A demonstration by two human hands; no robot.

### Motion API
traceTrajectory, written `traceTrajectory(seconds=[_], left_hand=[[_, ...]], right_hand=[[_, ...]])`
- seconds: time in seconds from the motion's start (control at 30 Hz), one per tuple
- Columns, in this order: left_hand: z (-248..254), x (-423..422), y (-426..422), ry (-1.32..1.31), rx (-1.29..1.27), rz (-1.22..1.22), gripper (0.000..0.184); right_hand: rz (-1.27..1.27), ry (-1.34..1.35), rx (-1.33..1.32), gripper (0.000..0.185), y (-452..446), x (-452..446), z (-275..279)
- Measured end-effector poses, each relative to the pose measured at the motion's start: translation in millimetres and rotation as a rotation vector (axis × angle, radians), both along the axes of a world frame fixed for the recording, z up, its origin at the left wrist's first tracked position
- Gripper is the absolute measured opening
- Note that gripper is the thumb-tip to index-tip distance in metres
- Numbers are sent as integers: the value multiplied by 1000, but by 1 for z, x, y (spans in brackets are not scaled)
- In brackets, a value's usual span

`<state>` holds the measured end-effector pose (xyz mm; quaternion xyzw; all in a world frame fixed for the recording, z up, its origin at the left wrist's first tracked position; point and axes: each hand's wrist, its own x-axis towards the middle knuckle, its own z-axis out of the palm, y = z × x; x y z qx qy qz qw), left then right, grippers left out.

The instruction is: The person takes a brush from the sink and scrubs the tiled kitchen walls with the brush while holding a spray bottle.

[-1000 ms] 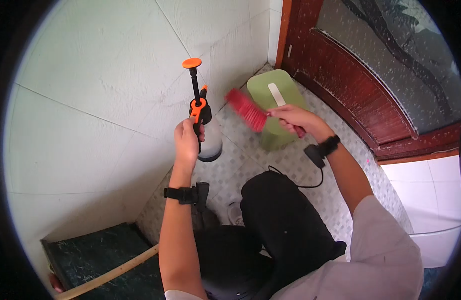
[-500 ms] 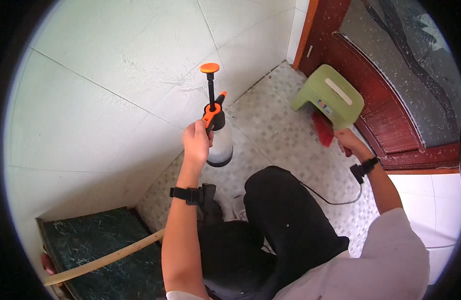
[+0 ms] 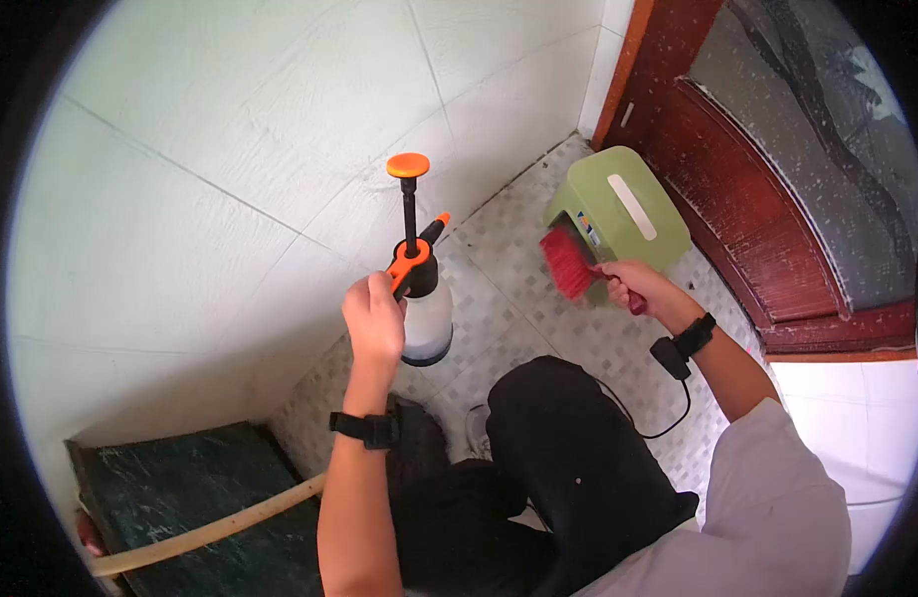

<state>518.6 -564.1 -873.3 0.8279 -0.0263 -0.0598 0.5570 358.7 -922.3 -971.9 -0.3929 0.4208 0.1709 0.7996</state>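
My left hand is closed round the handle of a pump spray bottle. The bottle is whitish and translucent, with an orange and black head; its pump rod stands raised and its nozzle points toward the tiled wall. In my right hand is a brush with red bristles and a dark red handle, the fingers wrapped round the handle. Its bristles are in front of the green plastic stool; whether they touch it I cannot tell.
A dark red door with a glass panel stands at the right. At lower left, a wooden stick lies across a dark green marbled slab. Small mosaic-patterned tiles cover the floor. A cable hangs from my right wrist strap.
My right hand has brought the brush leftward, so more of its bristles and handle show. In the view, the spray bottle and my left hand sit lower. The stool appears shifted left.
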Motion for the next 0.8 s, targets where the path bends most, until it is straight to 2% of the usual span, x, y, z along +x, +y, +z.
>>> traceTrajectory(seconds=[0.07, 0.1, 0.13, 0.17, 0.23, 0.27, 0.33, 0.37, 0.43, 0.5, 0.57, 0.63, 0.73, 0.8], left_hand=[[1, 6, 1, 28, -4, 9, 42], [2, 7, 3, 48, -3, 6, 42], [0, 8, 7, 38, 2, 8, 42], [0, 9, 8, 43, -4, 9, 42], [5, 8, 7, 26, 35, 13, 42], [7, 8, 6, 25, 27, 8, 42], [8, 7, 4, 78, -44, 41, 42], [8, 5, 3, 78, -53, 34, 42], [6, 7, 2, 73, -70, 31, 42], [1, 6, 3, 72, -54, 27, 41], [2, 6, 1, 100, -80, 7, 42], [-1, 6, 2, 100, -95, 1, 42], [2, 9, 7, 71, -60, -23, 42], [3, 8, 5, 47, -20, -45, 42]], right_hand=[[110, -23, 11, 22, 5, 2, 22], [152, -90, 36, 7, 7, 5, 35], [194, -161, 61, 16, 13, 12, 47], [195, -155, 55, 16, 14, 22, 44], [79, -398, 117, 16, 11, 48, 28], [76, -400, 107, 16, 8, 66, 14], [-258, -375, 182, 18, 1, 96, -19], [-262, -377, 171, 18, -1, 101, -28], [-502, -278, 252, 18, -1, 113, -38], [-549, -287, 140, 17, 3, 101, -51], [-406, -414, -247, 18, 5, 73, -53], [-495, -280, -251, 26, 8, 50, -51], [-580, -156, -328, 29, 1, 36, -55], [-596, -253, 195, 29, -25, 44, -61]])
